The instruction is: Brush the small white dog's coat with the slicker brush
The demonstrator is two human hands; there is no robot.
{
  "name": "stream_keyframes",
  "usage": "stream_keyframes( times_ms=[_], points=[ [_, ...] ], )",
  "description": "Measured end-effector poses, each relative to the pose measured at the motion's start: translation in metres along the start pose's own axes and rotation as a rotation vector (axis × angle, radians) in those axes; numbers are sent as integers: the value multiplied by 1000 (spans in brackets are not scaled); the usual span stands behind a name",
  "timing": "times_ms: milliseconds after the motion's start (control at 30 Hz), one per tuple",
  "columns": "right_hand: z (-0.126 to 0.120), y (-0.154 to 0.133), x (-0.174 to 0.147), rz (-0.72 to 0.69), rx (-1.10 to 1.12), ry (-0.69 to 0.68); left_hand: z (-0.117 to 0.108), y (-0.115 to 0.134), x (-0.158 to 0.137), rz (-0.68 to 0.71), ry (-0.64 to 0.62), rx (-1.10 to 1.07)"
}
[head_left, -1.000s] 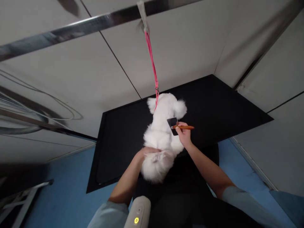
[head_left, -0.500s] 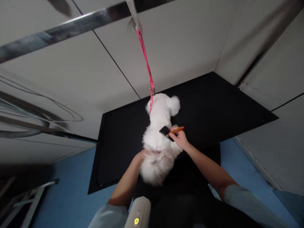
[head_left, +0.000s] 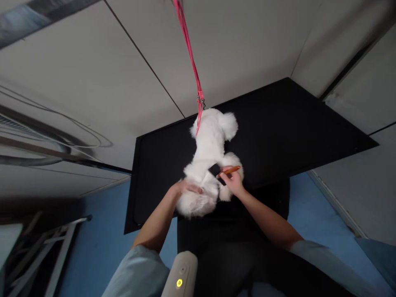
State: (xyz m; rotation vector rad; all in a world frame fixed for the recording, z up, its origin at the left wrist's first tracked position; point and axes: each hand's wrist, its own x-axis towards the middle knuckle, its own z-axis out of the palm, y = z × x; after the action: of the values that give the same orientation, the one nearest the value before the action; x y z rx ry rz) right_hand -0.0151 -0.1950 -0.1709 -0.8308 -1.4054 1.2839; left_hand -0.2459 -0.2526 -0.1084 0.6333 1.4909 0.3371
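A white fluffy dog [head_left: 210, 140] is on the black table [head_left: 303, 123], its head toward the far edge and its rear toward me. In my right hand [head_left: 233, 181] is a slicker brush [head_left: 229, 170] with an orange handle and a dark head. The brush head lies against the fur on the right side of the dog's lower back. My left hand [head_left: 188, 187] rests across the dog's hindquarters, fingers stretched out and partly sunk in the fur. A pink leash [head_left: 190, 49] with a metal clip runs up from the dog's neck.
A pale wall [head_left: 148, 95] stands behind the table, with cables [head_left: 74, 142] along it at left. A metal bar [head_left: 40, 18] crosses the upper left. The floor [head_left: 102, 222] is blue, and a white device with a yellow light [head_left: 182, 274] sits close below me.
My left hand has shifted slightly up over the dog's rear, and more of its fingers show. The brush stays near the same spot on the back. The camera view has tilted down.
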Motion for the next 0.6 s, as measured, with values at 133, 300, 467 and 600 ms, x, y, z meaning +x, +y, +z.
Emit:
stream_keyframes(
  times_ms=[133,300,467,600],
  points=[
    [6,-1,-10,-118,-13,-83,-1,0,2,-30,-36,133],
    [14,2,-20,-45,-43,11,-7,6,5,-86,-14,271],
    [11,0,-21,14,19,-99,-9,2,11,-127,0,215],
    [9,-4,-20,-46,-21,90,-9,-1,13,-126,-11,102]
  ],
)
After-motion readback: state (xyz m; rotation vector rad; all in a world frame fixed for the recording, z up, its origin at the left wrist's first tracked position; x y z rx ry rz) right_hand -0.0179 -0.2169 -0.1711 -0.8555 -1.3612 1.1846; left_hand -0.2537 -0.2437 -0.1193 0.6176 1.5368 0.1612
